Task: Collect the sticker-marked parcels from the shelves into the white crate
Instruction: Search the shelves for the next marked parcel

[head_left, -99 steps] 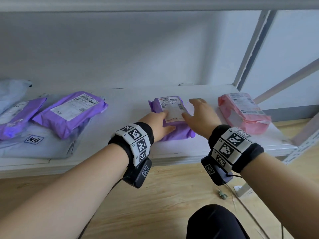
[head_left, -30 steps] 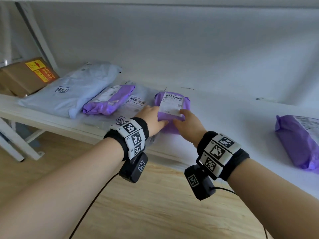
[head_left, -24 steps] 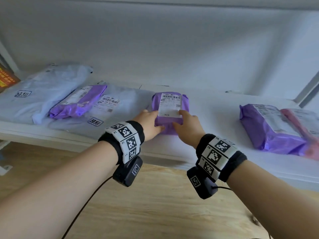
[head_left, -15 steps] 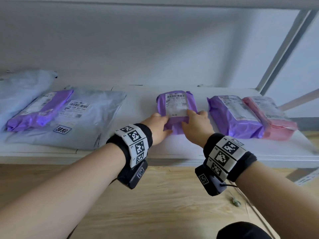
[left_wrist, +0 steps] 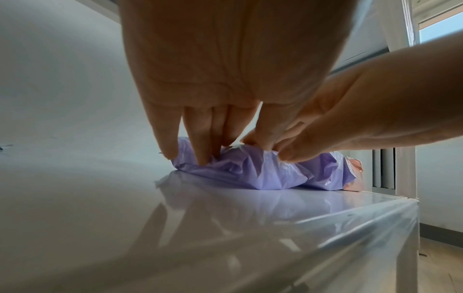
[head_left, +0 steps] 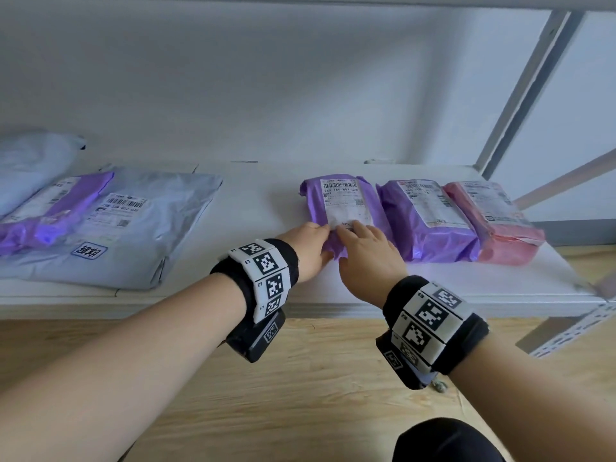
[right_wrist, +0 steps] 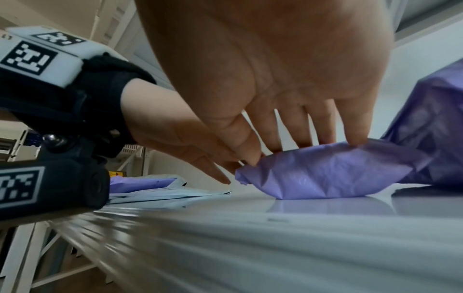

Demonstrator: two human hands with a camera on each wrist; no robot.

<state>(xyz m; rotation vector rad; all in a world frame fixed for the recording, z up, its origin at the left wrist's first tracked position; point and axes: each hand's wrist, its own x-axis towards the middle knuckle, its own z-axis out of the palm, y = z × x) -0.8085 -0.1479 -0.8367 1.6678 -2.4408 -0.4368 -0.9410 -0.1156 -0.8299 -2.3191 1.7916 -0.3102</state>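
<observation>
Lying bare between the grey mailer [head_left: 133,228] and the small purple parcel [head_left: 343,208]: a wide strip of white shelf [head_left: 260,208], giving open passage on the left. Crowding the right side: a second purple parcel [head_left: 430,225] just beside, then a pink parcel [head_left: 496,221].

Both forearms are bare. Each wrist wears a black fabric band: the left wristband [head_left: 263,278] and the right wristband [head_left: 433,323] both carry white blocks printed with black square codes. A black camera unit [head_left: 258,338] hangs beneath the left wrist.
</observation>
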